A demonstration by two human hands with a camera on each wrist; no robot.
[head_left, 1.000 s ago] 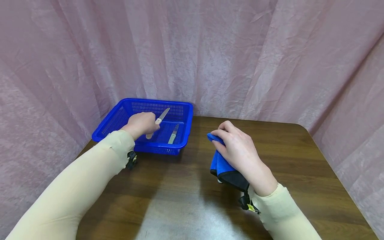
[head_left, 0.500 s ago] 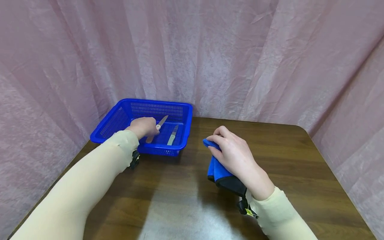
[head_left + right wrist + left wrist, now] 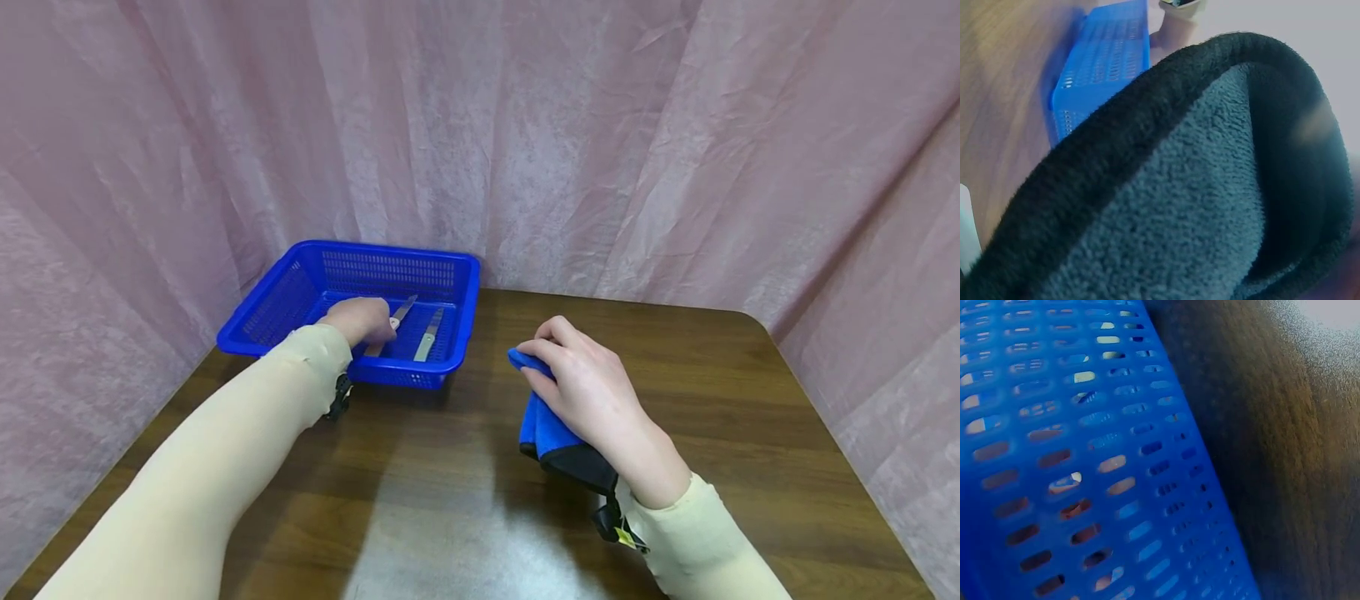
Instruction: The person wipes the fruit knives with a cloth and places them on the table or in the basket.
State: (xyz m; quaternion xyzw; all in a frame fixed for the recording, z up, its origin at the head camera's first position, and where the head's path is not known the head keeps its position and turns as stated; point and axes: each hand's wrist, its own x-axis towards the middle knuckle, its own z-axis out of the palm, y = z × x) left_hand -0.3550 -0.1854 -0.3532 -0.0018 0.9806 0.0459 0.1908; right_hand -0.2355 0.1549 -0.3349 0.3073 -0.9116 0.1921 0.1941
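My left hand (image 3: pixel 362 319) reaches down into the blue plastic basket (image 3: pixel 408 377). It grips a small knife (image 3: pixel 404 309) by the pale handle, blade pointing away, low over the basket floor. A second knife (image 3: pixel 429 335) lies to its right in the basket. In the left wrist view the slotted basket wall (image 3: pixel 1147 456) hides most of the hand. Over the table, my right hand (image 3: pixel 592 387) pinches a folded blue cloth (image 3: pixel 553 429) with a black edge, which fills much of the right wrist view. A pale rounded end (image 3: pixel 967 228) shows beside the cloth there.
The brown wooden table (image 3: pixel 720 400) runs under both arms. Pink curtains (image 3: pixel 570 150) hang close behind and at the sides. Basket walls stand around the left hand, and the basket sits at the table's back left.
My left hand has lowered the knife toward the basket floor, beside the other knife. The right hand has shifted slightly down and left with the cloth, then stayed almost still.
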